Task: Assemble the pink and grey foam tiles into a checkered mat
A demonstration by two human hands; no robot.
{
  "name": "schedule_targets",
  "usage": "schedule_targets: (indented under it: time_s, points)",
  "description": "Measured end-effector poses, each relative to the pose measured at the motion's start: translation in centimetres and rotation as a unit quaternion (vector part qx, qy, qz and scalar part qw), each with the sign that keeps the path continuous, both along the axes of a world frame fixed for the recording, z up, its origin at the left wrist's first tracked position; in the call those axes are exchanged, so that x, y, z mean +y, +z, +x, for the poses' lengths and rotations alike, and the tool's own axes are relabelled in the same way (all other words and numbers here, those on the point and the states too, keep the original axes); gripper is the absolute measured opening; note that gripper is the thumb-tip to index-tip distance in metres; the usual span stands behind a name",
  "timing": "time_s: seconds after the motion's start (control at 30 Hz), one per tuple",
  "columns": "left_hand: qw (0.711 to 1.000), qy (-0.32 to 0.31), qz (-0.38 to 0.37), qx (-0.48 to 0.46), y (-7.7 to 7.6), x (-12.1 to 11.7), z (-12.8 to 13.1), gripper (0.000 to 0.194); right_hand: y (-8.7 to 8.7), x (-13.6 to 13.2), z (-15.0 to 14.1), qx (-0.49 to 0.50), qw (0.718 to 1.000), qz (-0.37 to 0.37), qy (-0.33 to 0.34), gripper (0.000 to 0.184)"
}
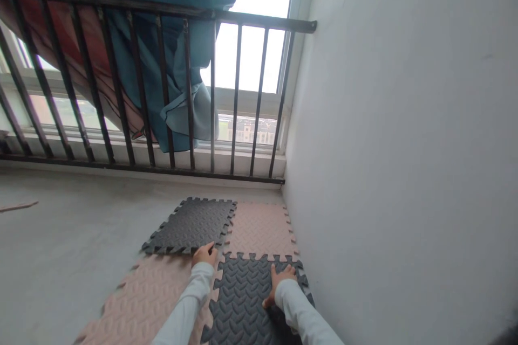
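Note:
Four-sided foam mat tiles with puzzle-cut edges lie on the floor by the wall. My left hand (204, 255) pinches the near right corner of the far black foam tile (190, 225). That tile's near edge borders the near pink foam tile (145, 296); whether the teeth interlock I cannot tell. My right hand (280, 282) rests with spread fingers on the near black foam tile (243, 296), close to its far right corner. A far pink foam tile (261, 229) sits beyond it, beside the wall.
A white wall (404, 145) rises directly along the right side of the tiles. Beyond them stands a black metal railing (226, 177) before a window, with a blue and red curtain (165, 59) hanging behind it. A thin strip (18, 206) lies on the grey floor (73, 242) at left.

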State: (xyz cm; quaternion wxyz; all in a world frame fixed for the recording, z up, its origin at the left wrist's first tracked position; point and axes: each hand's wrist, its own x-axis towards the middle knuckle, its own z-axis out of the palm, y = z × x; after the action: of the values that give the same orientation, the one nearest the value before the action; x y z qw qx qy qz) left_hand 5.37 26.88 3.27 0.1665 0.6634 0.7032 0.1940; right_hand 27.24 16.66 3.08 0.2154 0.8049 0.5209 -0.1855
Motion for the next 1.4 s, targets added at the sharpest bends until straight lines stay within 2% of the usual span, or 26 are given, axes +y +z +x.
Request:
schedule_targets:
  time_s: [0.13,0.33,0.53,0.73,0.87,1.0,1.2,1.3,1.4]
  points:
    - [0.998,-0.045,-0.037,0.037,-0.6,0.5,1.6,0.036,-0.6,-0.1,0.2,0.007,1.000,0.013,0.006,0.129]
    - [0.990,-0.083,-0.072,0.089,-0.9,0.7,2.7,0.037,-0.5,-0.1,0.2,0.005,1.000,0.000,0.009,0.132]
    - [0.980,-0.125,-0.076,0.135,-0.9,0.7,2.8,0.035,-0.3,0.0,0.2,0.011,1.000,0.001,0.008,0.133]
    - [0.969,-0.166,-0.073,0.169,-0.7,0.8,2.6,0.036,0.6,-0.1,-0.1,0.004,1.000,-0.015,-0.001,0.133]
    - [0.965,-0.170,-0.075,0.184,-1.1,1.1,2.9,0.037,0.9,-0.1,-0.2,0.004,1.000,-0.019,0.000,0.132]
    - [0.966,-0.158,-0.065,0.195,-1.4,1.1,3.3,0.038,0.4,-0.1,-0.1,-0.001,1.000,-0.014,-0.002,0.133]
    - [0.967,-0.139,-0.029,0.211,-1.7,-0.2,3.0,0.039,0.2,0.0,0.0,0.000,1.000,-0.014,-0.003,0.134]
    - [0.965,-0.158,-0.016,0.210,-2.4,-0.9,2.5,0.047,0.8,0.0,-0.2,0.000,1.000,-0.027,-0.008,0.135]
    - [0.961,-0.187,-0.038,0.199,-2.8,-1.1,1.9,0.052,1.3,0.0,-0.4,0.001,0.999,-0.033,-0.013,0.135]
